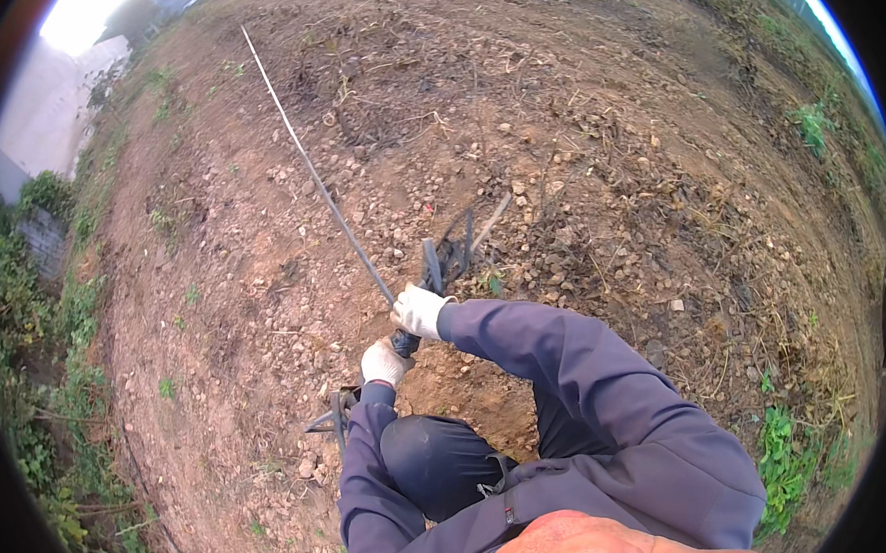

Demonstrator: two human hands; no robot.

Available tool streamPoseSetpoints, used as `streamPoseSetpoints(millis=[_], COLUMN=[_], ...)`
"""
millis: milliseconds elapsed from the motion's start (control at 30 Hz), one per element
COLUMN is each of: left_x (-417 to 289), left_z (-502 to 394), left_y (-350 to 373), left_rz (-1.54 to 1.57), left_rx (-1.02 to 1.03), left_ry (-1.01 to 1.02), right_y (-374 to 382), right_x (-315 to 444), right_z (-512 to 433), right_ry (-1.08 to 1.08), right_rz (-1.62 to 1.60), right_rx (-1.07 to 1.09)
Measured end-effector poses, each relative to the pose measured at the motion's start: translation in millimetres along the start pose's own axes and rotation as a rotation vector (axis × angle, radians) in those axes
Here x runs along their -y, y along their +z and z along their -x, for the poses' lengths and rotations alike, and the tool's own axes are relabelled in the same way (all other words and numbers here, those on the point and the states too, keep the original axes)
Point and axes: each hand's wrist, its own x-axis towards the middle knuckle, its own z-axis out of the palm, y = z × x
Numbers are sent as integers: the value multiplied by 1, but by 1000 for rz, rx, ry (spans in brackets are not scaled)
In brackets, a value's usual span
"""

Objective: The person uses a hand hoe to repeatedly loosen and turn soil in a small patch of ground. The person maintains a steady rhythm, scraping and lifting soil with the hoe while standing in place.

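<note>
Both hands wear pale knit work gloves and stand close together in front of my bent knee. My right hand (pixel 418 311), the upper one, is closed around a bundle of dark, narrow bars (pixel 434 267) whose ends stick out beyond it. Just below, my left hand (pixel 384 362) grips the same bundle by a black wrapped part (pixel 404 342). A long thin rod (pixel 320 184) runs from the right hand far out to the upper left; whether it is held or only touches there is hidden. More dark bars (pixel 338 414) show beside my left forearm.
Stony brown soil (pixel 263 267) with dry plant remains lies all around. A light stick (pixel 492 220) is beyond the right hand. Loose yellowish soil (pixel 474 398) lies between my legs. Green shrubs (pixel 6 291) and a pale wall (pixel 46 105) border the left side.
</note>
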Motion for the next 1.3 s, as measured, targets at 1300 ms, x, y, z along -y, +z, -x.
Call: streamPoseSetpoints(millis=[1300], left_x=[-1], left_z=[27], left_y=[-2], left_rz=[380], left_rx=[161], left_ry=[96], right_y=[-6], right_x=[25], right_z=[18], right_ry=[-155], right_rz=[-57], right_rx=[12])
